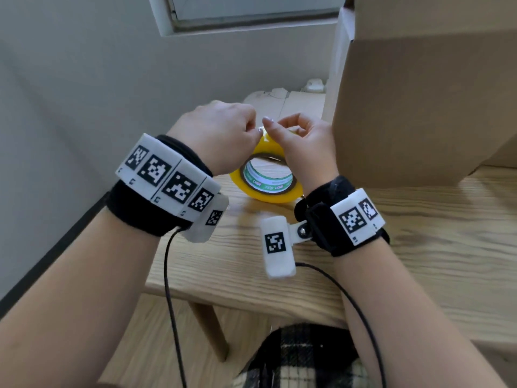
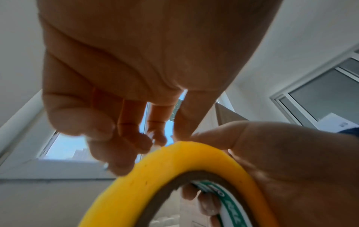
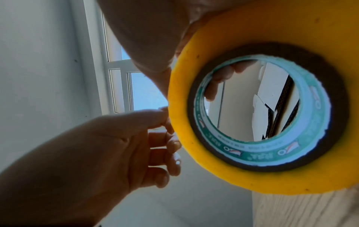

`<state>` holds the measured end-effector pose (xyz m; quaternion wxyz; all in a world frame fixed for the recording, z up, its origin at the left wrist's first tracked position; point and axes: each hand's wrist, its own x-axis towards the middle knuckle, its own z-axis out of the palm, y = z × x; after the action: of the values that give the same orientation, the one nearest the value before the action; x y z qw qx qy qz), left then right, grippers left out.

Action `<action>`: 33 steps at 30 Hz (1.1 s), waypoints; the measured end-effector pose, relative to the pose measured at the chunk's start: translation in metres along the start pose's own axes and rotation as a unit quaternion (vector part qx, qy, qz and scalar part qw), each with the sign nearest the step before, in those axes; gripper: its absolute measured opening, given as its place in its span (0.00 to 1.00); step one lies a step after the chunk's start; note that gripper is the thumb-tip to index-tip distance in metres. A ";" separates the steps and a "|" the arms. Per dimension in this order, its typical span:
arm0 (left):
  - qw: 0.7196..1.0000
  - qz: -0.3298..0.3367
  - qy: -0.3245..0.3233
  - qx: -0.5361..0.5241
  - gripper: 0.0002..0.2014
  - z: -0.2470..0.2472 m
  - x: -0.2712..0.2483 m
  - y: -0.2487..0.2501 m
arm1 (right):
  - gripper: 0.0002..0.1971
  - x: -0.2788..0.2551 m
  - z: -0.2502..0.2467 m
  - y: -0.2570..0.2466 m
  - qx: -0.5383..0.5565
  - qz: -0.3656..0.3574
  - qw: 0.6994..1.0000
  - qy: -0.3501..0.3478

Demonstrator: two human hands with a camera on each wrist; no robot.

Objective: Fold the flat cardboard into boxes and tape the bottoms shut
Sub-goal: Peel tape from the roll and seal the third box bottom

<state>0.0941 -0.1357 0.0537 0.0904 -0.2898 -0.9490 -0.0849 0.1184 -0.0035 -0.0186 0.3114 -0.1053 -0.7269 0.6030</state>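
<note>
A yellow tape roll [image 1: 265, 191] with a brown core and green-printed liner stands on edge on the wooden table [image 1: 433, 236]. My right hand [image 1: 279, 130] grips its top, thumb on the outer face and fingers [image 3: 219, 79] reaching through the core. My left hand [image 1: 256, 131] has its fingers curled and pinches at the roll's top edge, close against the right thumb. The left wrist view shows the fingertips [image 2: 136, 147] on the roll's rim [image 2: 174, 162]. No loose tape end is visible. A large folded cardboard box [image 1: 419, 107] stands upright at the right, beside my right hand.
Flat cardboard [image 1: 296, 105] lies at the table's far end, behind the hands. A grey wall and a window frame [image 1: 246, 21] are to the left and ahead. The table's left edge [image 1: 156, 264] drops to the floor. Camera cables hang from both wrists.
</note>
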 end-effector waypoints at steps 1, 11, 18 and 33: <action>0.999 0.002 -0.002 0.035 0.11 -0.004 -0.001 0.004 | 0.13 0.000 0.000 0.000 -0.005 -0.002 1.000 0.000; 0.990 0.011 -0.038 0.139 0.09 -0.016 -0.017 0.017 | 0.12 -0.004 -0.001 -0.002 -0.060 -0.023 0.998 -0.028; 0.998 0.061 -0.031 -0.013 0.15 -0.011 -0.014 -0.005 | 0.12 -0.005 0.001 -0.003 -0.056 -0.031 0.997 -0.040; 0.993 0.071 -0.022 -0.096 0.13 0.002 -0.009 -0.028 | 0.15 -0.003 0.002 0.000 -0.049 -0.018 0.997 -0.053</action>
<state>0.0853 -0.1624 0.0467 0.0472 -0.3658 -0.9151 -0.1629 0.1195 -0.0062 -0.0196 0.2777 -0.0753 -0.7731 0.5653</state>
